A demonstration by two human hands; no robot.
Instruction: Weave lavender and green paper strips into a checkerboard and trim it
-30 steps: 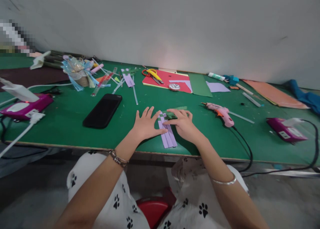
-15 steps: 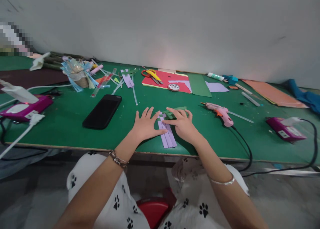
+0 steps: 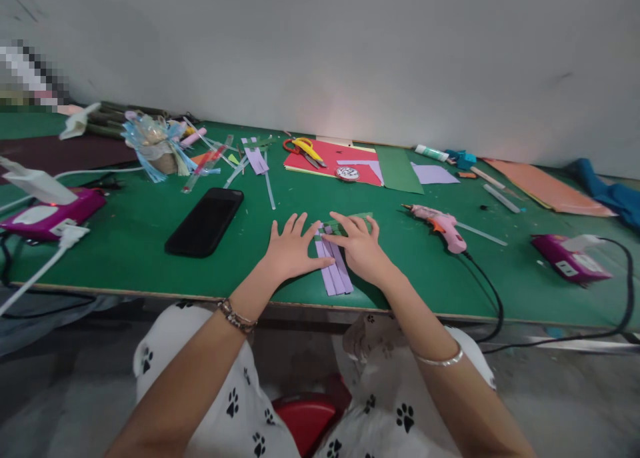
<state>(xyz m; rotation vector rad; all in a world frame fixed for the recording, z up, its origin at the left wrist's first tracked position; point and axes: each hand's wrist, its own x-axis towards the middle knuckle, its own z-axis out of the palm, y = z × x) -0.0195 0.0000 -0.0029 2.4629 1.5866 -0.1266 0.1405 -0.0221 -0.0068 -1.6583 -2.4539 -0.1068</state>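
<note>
Purple paper strips (image 3: 334,277) lie side by side near the front edge of the green table, with green paper strips (image 3: 361,219) crossing them at their far end. My left hand (image 3: 290,250) is spread flat at their left side, its index fingertip and thumb touching the purple paper. From the right, my right hand (image 3: 364,245) rests over the crossing, fingers apart, thumb and index on the strips. It covers part of the green strips, so how they interlace there is partly hidden.
A black phone (image 3: 205,222) lies left of my hands; a pink glue gun (image 3: 440,226) with its cord lies right. Yellow-handled scissors (image 3: 309,153) sit on red paper (image 3: 357,155) behind. Purple power strips (image 3: 55,218) stand at the left and right.
My right hand has shifted slightly left over the crossing of the strips, and its fingers have moved a little. My left hand has stayed in place.
</note>
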